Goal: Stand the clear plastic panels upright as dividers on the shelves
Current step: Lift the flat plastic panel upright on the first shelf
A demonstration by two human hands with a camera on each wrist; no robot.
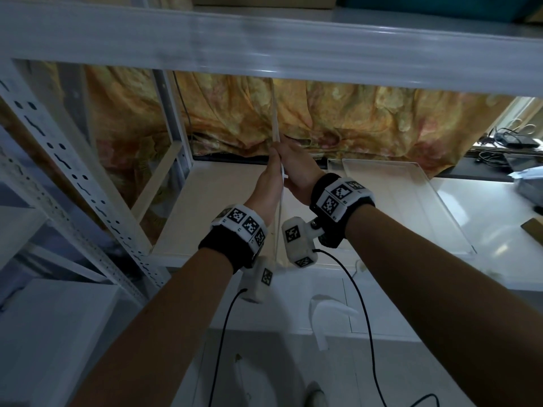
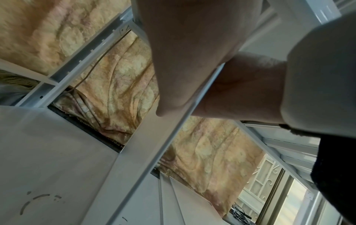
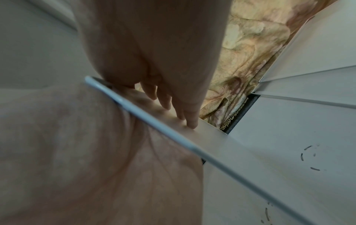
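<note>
Two hands, left hand (image 1: 269, 183) and right hand (image 1: 296, 168), press flat palms against an upright clear plastic panel (image 1: 277, 136), steadying it on the white shelf (image 1: 223, 207) as a divider.

Both bare forearms extend forward and up, side by side, each wrist wrapped in a black band carrying white marker blocks. Left hand (image 1: 269, 183) and right hand (image 1: 296, 168) are raised together, palms facing each other, nearly touching. Right fingers (image 3: 185, 109) lie straight and close together. Left finger pose not resolvable: only palm and heel visible.
</note>
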